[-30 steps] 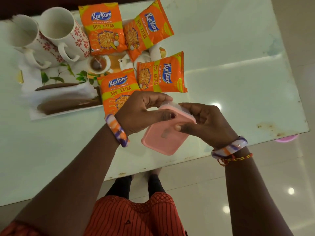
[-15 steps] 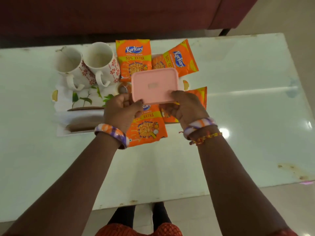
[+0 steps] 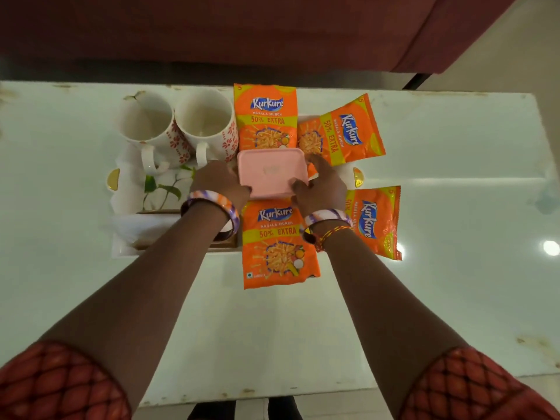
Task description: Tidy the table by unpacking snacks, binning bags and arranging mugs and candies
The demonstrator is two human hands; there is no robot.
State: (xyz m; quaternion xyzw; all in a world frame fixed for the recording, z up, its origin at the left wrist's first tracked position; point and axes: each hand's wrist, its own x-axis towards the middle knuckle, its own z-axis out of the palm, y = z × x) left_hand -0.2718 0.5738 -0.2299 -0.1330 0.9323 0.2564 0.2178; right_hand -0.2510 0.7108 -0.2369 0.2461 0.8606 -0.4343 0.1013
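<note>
Left hand (image 3: pixel 221 183) and right hand (image 3: pixel 321 186) clasp the pink box (image 3: pixel 269 172) by opposite sides (lid on) over the tray (image 3: pixel 127 189), amid four snack packets, toward the table's (image 3: pixel 439 207) far edge.

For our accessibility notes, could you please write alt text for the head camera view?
Both hands, left hand and right hand, hold a closed pink container over a tray on a pale table, among four orange snack packets. Two empty white mugs stand at left.
</note>
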